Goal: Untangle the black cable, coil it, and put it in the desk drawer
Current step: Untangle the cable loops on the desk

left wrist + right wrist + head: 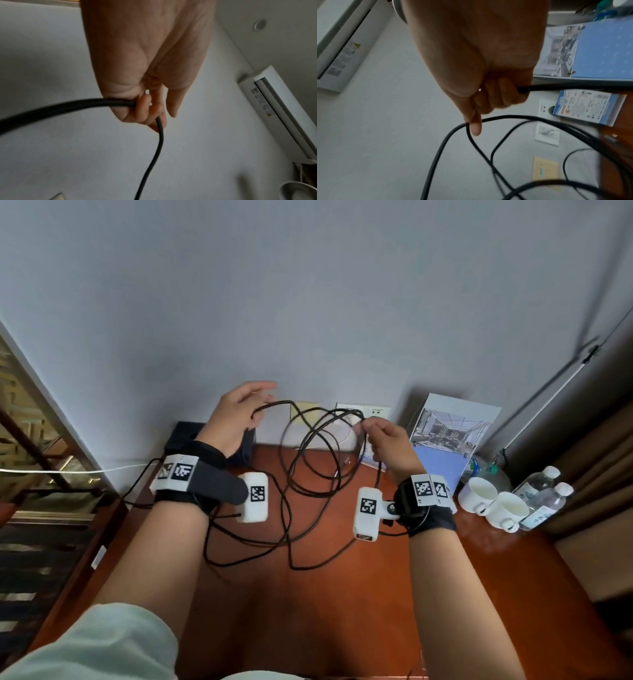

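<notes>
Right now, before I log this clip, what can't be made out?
- Desk drawer: in no view.
- Black cable ends: lost among overlapping loops in the head view; wrist views cut the cable at the edges.
- Right hand grip: how many strands it holds is motion-blurred.
- Bottle labels: too small.

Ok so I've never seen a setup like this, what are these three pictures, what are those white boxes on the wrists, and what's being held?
No machine here: a person works with bare hands. The big picture comes from a head-worn camera looking down; the other two come from the white wrist cameras, looking along each hand. The left hand pinches one strand of the black cable; the right hand grips gathered loops. The rest of the cable hangs down and lies tangled on the reddish desk. Two white cups, water bottles and a brochure stand sit at the right.
</notes>
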`<state>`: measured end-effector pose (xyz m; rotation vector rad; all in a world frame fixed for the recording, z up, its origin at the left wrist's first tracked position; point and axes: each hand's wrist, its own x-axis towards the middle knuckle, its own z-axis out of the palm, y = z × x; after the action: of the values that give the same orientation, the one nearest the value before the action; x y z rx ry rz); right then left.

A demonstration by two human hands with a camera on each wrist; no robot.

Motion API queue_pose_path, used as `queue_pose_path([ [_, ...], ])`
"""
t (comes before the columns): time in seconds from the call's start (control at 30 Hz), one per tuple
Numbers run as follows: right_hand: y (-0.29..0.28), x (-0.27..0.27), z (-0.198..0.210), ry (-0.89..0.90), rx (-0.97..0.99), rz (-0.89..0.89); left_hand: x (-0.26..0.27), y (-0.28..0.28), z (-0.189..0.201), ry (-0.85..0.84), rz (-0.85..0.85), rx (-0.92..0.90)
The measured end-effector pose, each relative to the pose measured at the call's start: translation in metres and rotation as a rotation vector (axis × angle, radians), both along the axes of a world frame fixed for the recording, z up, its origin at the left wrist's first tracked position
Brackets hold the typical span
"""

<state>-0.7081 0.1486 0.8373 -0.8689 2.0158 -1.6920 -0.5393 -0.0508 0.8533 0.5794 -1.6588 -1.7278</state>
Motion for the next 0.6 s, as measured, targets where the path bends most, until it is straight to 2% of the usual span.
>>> queue_pose_path([
  [0.1, 0.009, -0.022, -0.003, 0.021, -0.041, -0.17, 0.007, -0.02, 0.0, -0.142, 0.055, -0.172],
  [0.2, 0.02, -0.039, -0.002, -0.071, -0.116, -0.343, 0.011, -0.037, -0.001, -0.198, 0.148, -0.27],
  [0.37, 0.035, -0.059, -0.006, -0.175, -0.112, -0.497, 0.021, -0.061, -0.003, -0.193, 0.326, -0.283],
  [0.53, 0.043, -0.07, -0.014, -0.331, -0.124, -0.725, 0.03, -0.076, -0.002, -0.197, 0.533, -0.264],
  [0.6, 0.048, -0.074, -0.021, -0.381, -0.174, -0.732, 0.034, -0.082, -0.002, -0.217, 0.624, -0.237],
])
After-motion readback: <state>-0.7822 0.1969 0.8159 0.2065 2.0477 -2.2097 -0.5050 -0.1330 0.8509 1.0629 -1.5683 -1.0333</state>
